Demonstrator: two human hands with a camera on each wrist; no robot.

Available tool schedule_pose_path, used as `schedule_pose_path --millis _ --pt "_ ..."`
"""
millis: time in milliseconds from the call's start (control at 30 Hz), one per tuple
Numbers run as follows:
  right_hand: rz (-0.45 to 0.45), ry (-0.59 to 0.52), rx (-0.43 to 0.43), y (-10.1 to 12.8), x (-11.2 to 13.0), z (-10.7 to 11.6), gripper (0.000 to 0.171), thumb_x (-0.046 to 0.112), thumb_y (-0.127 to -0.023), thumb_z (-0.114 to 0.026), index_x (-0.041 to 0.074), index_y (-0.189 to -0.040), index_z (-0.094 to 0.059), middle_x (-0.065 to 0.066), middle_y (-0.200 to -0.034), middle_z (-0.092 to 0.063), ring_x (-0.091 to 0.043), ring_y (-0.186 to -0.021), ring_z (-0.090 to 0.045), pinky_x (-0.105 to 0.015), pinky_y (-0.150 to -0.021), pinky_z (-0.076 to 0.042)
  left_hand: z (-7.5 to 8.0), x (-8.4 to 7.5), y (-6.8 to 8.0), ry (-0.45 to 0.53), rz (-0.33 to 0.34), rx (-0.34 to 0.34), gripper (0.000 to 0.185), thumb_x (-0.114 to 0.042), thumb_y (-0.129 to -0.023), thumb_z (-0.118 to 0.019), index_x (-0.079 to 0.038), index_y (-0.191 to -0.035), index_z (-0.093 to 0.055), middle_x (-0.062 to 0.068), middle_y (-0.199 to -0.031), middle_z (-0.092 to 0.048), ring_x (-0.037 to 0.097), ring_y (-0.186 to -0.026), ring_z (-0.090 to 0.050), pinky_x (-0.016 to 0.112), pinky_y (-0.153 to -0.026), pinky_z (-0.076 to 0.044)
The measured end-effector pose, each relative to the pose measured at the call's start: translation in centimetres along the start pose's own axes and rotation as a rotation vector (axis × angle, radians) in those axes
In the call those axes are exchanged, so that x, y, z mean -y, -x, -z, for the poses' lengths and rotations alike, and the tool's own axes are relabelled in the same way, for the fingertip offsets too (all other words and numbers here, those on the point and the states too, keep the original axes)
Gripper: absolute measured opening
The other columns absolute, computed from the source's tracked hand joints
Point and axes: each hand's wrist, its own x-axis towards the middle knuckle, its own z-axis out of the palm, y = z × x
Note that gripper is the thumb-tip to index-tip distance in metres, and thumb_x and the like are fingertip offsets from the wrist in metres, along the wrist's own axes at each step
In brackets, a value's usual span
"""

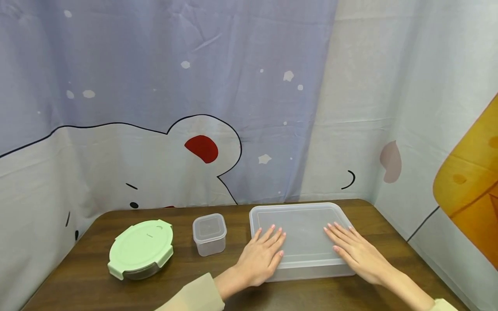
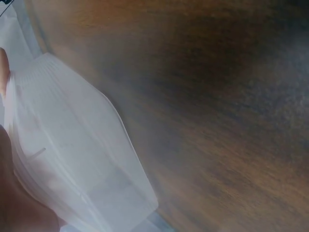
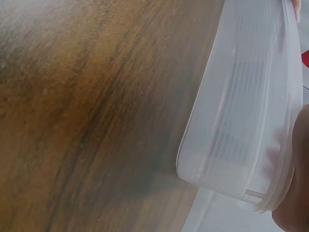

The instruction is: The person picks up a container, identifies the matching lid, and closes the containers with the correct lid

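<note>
Both hands flat, fingers straight: my left hand [image 1: 261,256] and right hand [image 1: 357,252] press the lid of the large clear rectangular plastic container [image 1: 301,216] on the brown wooden table [image 1: 89,285]. Looks like lid-seating; next probably needs even pressure at the corners.

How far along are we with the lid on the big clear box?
Done: the lid sits on the big box, and the green container and small tub also wear lids. In hand: left hand and right hand lie flat on the lid. Left: whether its edges are snapped down cannot be told.
</note>
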Motion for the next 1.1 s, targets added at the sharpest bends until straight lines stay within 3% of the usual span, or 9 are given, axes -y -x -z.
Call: schedule_pose_path --millis 633,867,1100 --pt "0.003 0.046 -0.019 0.13 -0.03 -0.39 0.049 0.022 -0.096 -0.054 0.013 -0.144 -0.046 -0.006 -0.147 -0.048 0.001 -0.147 -0.009 -0.019 -0.121 0.004 0.0 -0.16 0.14 0.006 0.023 0.029 0.047 -0.035 -0.105 -0.024 -0.023 -0.147 -0.041 0.001 -0.154 -0.036 0.022 -0.145 -0.03 0.047 -0.118 -0.026" --pt "0.006 0.038 -0.049 0.09 0.18 -0.49 0.048 0.021 -0.095 -0.055 0.008 -0.141 -0.049 -0.008 -0.145 -0.05 -0.001 -0.147 -0.016 -0.021 -0.122 0.0 -0.29 -0.12 0.25 -0.02 0.013 0.005 0.045 -0.034 -0.104 -0.027 -0.023 -0.145 -0.044 0.001 -0.153 -0.038 0.023 -0.143 -0.033 0.047 -0.117 -0.028" --pt "0.011 0.041 -0.052 0.29 -0.08 -0.67 0.05 0.022 -0.096 -0.054 0.008 -0.143 -0.046 -0.004 -0.148 -0.046 0.0 -0.147 -0.013 -0.02 -0.121 0.0 -0.66 -0.09 0.14 -0.044 0.005 -0.024 0.045 -0.034 -0.104 -0.027 -0.023 -0.145 -0.045 0.001 -0.152 -0.04 0.022 -0.142 -0.035 0.047 -0.116 -0.03"
